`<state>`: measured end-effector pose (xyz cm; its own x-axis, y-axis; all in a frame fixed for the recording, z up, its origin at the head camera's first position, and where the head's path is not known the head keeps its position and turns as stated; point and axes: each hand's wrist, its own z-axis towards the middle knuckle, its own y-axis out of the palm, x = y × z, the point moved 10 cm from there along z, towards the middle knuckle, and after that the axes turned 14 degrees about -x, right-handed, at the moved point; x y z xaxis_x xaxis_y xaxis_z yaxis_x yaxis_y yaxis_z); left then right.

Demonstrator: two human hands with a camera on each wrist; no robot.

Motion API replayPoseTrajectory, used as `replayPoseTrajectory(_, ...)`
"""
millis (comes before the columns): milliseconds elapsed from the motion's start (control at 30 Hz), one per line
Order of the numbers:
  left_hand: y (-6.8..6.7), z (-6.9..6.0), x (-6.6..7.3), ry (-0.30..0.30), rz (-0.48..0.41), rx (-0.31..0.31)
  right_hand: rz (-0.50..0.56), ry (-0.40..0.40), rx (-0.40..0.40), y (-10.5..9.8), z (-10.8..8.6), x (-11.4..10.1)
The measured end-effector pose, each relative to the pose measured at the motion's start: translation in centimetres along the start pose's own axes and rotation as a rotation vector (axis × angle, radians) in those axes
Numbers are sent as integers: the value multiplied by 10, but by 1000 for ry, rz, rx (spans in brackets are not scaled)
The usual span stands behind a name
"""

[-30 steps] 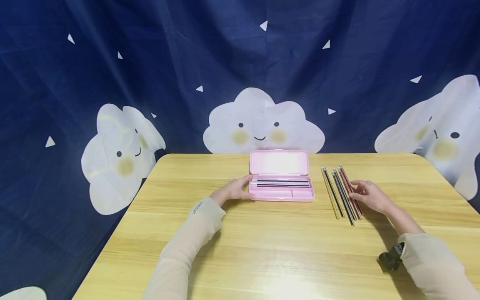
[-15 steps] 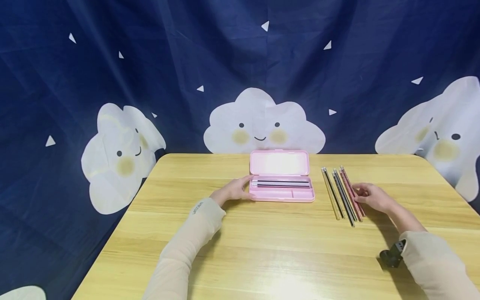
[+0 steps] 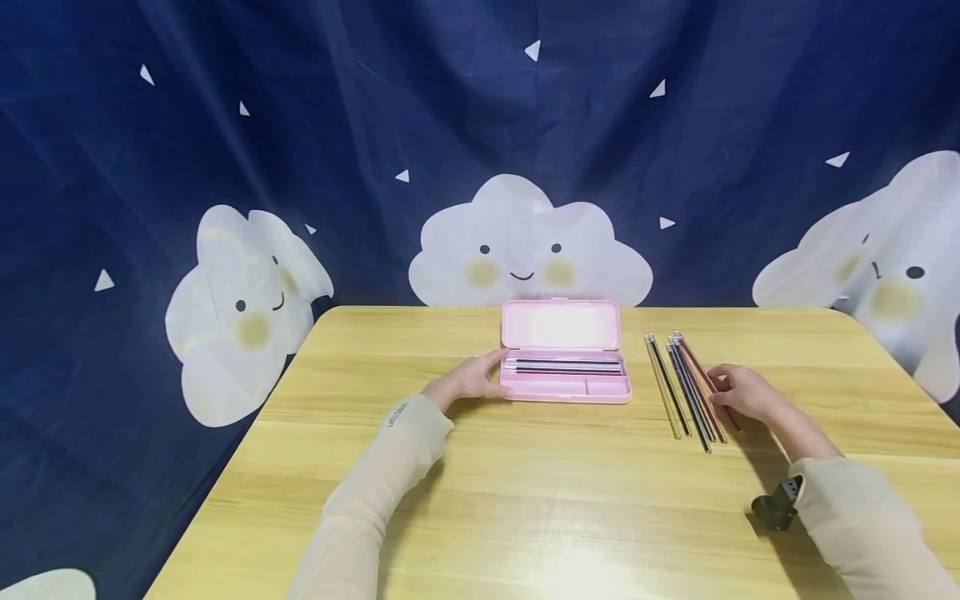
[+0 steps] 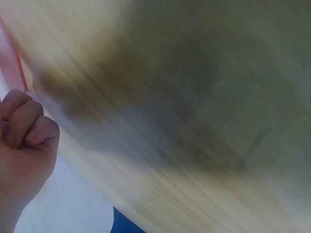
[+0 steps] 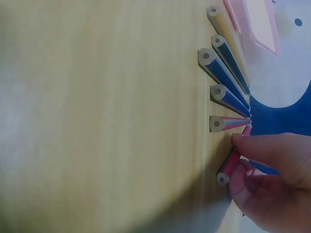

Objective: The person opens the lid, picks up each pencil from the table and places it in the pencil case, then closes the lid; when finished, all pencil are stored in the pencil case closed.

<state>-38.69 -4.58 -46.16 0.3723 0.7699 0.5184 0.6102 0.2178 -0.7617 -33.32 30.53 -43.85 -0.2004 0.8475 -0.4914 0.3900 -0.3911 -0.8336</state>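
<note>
In the head view, a pink pencil case [image 3: 543,387] lies with its lid [image 3: 561,325] up. Several pencils [image 3: 562,367] are in its long rear compartment. My left hand [image 3: 467,380] grips the case's left end, thumb at the near corner and fingers at the far one. To the case's right, my right hand [image 3: 746,393] pinches a red pencil [image 5: 230,166] between thumb and fingers, at the right end of a loose row. That row holds a yellow pencil [image 5: 226,29], several blue pencils [image 5: 223,70] and another pink-red pencil [image 5: 232,123], unsharpened ends toward me.
The wooden table [image 3: 525,492] backs onto a dark blue curtain [image 3: 465,100] with white clouds. A black wrist camera [image 3: 778,504] sits under the right sleeve. In the left wrist view, only the case's pink edge [image 4: 12,63] shows past the fingers.
The right hand has shifted the red pencil: its near end has swung right, apart from the other pink-red one, while the far ends stay close. The left hand and case have stayed put.
</note>
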Motion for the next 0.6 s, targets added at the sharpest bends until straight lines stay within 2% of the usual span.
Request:
replayPoseTrajectory(400,1,1,0,-1,-2,-1,61,11,15,2,-2,4)
replayPoseTrajectory(600,0,1,0,0,3,5,86,12,61,-5,-2,3)
